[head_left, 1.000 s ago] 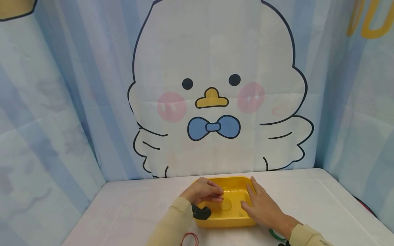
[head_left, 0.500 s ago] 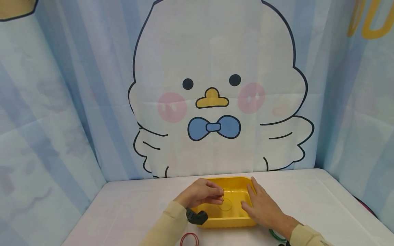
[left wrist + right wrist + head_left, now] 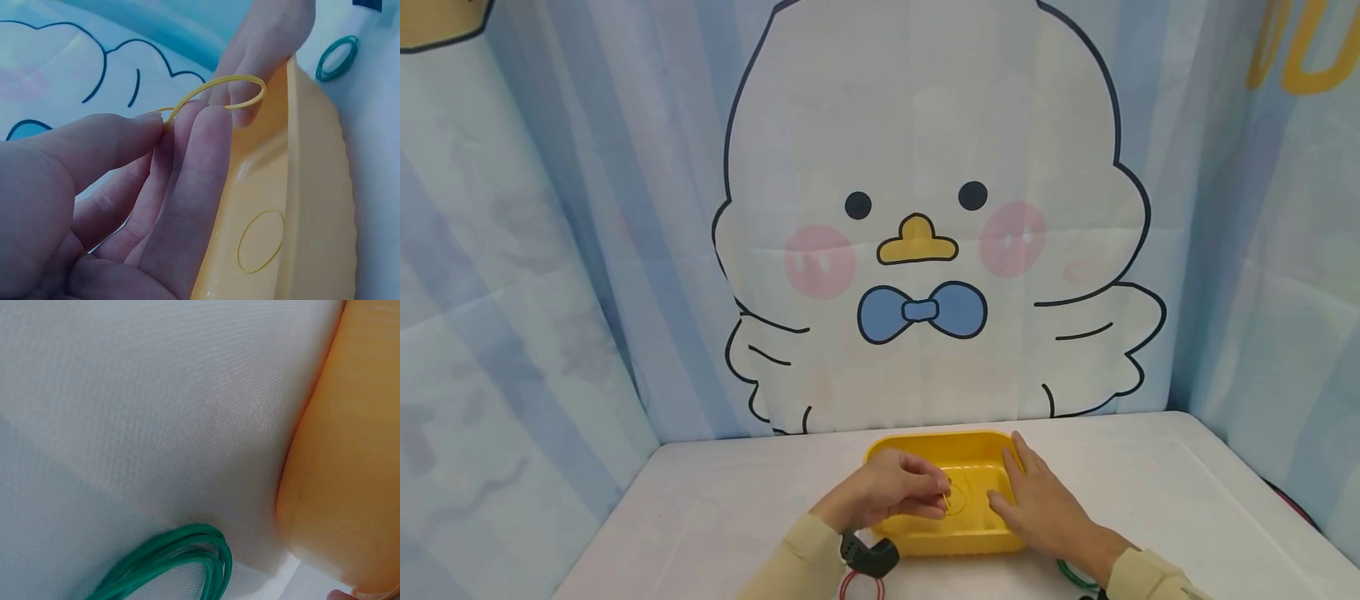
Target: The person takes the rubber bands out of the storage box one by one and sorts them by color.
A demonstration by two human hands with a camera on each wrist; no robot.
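My left hand is above the left half of a yellow plastic bin. Between thumb and forefinger it pinches a yellow rubber band, whose loop sticks out past the fingertips in the left wrist view. A second yellow rubber band lies inside the bin. My right hand rests on the bin's right rim, fingers spread and fairly straight. The right wrist view catches mostly the tablecloth and the bin's outer wall, with only a bit of fingertip at the lower edge.
Green rubber bands lie bunched on the white table, just right of the bin near my right wrist. Red bands lie in front of the bin, partly cut off by the frame. A printed curtain hangs behind the table.
My left hand has dropped slightly and drawn back toward me, its wrist shifting left and down, with the yellow rubber band still pinched. The right hand and the bin have stayed put.
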